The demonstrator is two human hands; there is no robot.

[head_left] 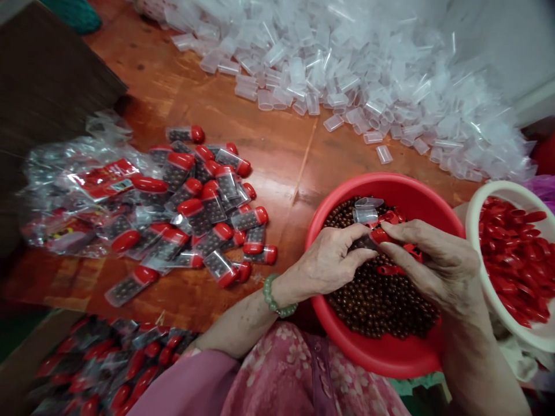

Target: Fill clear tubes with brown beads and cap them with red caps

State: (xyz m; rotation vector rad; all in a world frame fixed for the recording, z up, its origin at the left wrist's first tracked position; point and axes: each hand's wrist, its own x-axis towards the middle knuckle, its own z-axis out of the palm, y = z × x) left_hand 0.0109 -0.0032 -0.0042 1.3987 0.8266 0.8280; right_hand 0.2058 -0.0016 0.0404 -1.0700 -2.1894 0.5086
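Observation:
Over the red basin [453, 216], my left hand [327, 260] pinches a small clear plastic case [365, 242] that looks dark inside. My right hand [437, 263] has thumb and fingers closed on a red cap [380, 233] at the case's right end. Whether the cap is fully seated cannot be seen. Beneath both hands, round brown beads [381, 306] fill the lower part of the basin. A couple of clear empty cases [365, 215] and several loose red caps [392, 216] lie on the beads, partly hidden by my fingers.
A white basin [473, 231] of red caps [515, 260] stands at the right. Clear empty cases [312, 69] are heaped along the table's back. Red-capped filled cases [212, 214] and clear plastic bags [52, 167] lie on the left; more filled cases [117, 364] sit below the table edge.

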